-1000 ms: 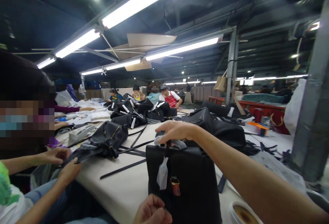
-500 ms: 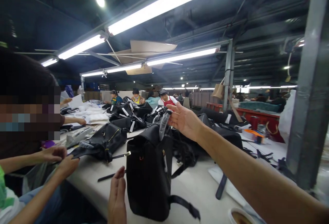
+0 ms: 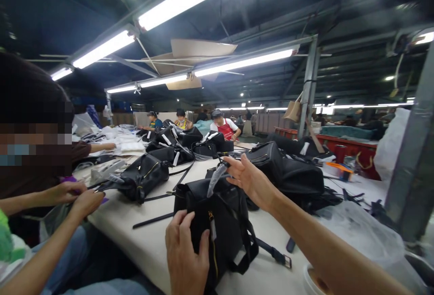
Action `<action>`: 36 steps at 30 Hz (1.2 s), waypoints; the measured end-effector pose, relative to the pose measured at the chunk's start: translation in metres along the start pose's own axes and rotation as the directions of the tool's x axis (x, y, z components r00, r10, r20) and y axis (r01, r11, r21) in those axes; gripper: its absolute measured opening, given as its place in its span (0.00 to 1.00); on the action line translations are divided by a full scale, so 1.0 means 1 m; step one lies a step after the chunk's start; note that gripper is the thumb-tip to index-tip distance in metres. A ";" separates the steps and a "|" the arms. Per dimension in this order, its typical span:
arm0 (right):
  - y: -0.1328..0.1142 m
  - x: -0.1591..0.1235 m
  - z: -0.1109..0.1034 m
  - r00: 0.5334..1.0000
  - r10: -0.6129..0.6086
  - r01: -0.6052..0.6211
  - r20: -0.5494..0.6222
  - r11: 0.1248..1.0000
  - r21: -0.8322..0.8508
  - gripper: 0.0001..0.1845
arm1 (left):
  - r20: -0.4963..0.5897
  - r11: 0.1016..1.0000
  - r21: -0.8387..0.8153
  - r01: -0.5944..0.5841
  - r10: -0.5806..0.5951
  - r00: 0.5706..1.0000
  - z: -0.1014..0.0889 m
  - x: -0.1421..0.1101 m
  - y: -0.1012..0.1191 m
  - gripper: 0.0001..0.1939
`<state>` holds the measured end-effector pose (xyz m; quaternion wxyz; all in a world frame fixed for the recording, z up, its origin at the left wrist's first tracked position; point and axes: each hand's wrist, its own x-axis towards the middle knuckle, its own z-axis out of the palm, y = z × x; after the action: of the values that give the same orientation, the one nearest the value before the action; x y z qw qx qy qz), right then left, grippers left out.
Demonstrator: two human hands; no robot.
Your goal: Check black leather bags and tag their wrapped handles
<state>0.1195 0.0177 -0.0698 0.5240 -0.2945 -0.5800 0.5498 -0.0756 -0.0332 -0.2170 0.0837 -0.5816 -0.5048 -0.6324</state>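
A black backpack (image 3: pixel 224 213) lies tilted on the white table (image 3: pixel 152 245) right in front of me. My left hand (image 3: pixel 186 254) grips its near side, fingers spread over the black leather beside a gold zipper. My right hand (image 3: pixel 249 177) reaches across the top of the bag, thumb and fingers pinched on its top handle, which is wrapped in grey plastic (image 3: pixel 213 182). A black strap with a buckle (image 3: pixel 274 254) trails from the bag toward the right.
A co-worker at my left works with both hands (image 3: pixel 76 195) beside another black bag (image 3: pixel 142 180). More black bags (image 3: pixel 288 168) are piled behind and to the right. A cup (image 3: pixel 315 281) stands at the table edge. Other people sit far down the table. A steel post (image 3: pixel 412 150) stands on the right.
The backpack has gone from upright to tipped over toward me. My left hand has closed onto its side; my right hand has come lower with the wrapped handle.
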 end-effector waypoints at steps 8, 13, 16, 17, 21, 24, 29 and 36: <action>-0.025 0.029 0.014 0.990 -0.023 0.045 0.136 0.986 -0.161 0.37 | 0.391 0.832 -0.155 0.533 -0.444 0.807 0.025 0.016 -0.027 0.18; -0.080 0.049 0.013 0.982 -0.094 0.149 0.166 0.921 -0.359 0.26 | 0.098 0.859 -0.085 0.504 -0.496 0.863 0.060 0.120 -0.040 0.19; -0.099 0.037 -0.017 0.993 -0.083 0.113 0.083 0.859 -0.498 0.21 | 0.001 0.862 -0.019 0.506 -0.507 0.862 0.076 0.177 -0.056 0.20; -0.099 0.030 -0.033 0.997 -0.054 0.074 0.052 0.841 -0.536 0.21 | -0.023 0.869 -0.005 0.494 -0.494 0.869 0.081 0.184 -0.061 0.23; -0.064 0.008 -0.106 0.966 0.136 -0.232 -0.219 0.832 -0.503 0.20 | -0.050 0.988 0.128 0.091 -0.085 0.995 0.123 0.140 -0.085 0.29; -0.015 0.001 -0.153 0.860 0.229 -0.423 -0.456 0.820 -0.385 0.16 | 0.305 0.981 0.111 -0.159 0.119 0.945 0.171 0.059 -0.095 0.20; 0.050 0.025 -0.192 0.738 0.297 -0.546 -0.606 0.790 -0.278 0.14 | 0.863 0.973 0.101 -0.206 0.017 0.505 0.213 -0.017 -0.089 0.20; 0.081 0.142 -0.218 0.626 0.390 -0.524 -0.675 0.852 0.005 0.39 | 0.881 1.000 0.011 -0.026 0.003 0.472 0.209 0.009 -0.108 0.18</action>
<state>0.2643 0.2381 -0.1400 0.5040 -0.6542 -0.3151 0.4678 -0.0167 0.1761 -0.3071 -0.1754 -0.8271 -0.4784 -0.2374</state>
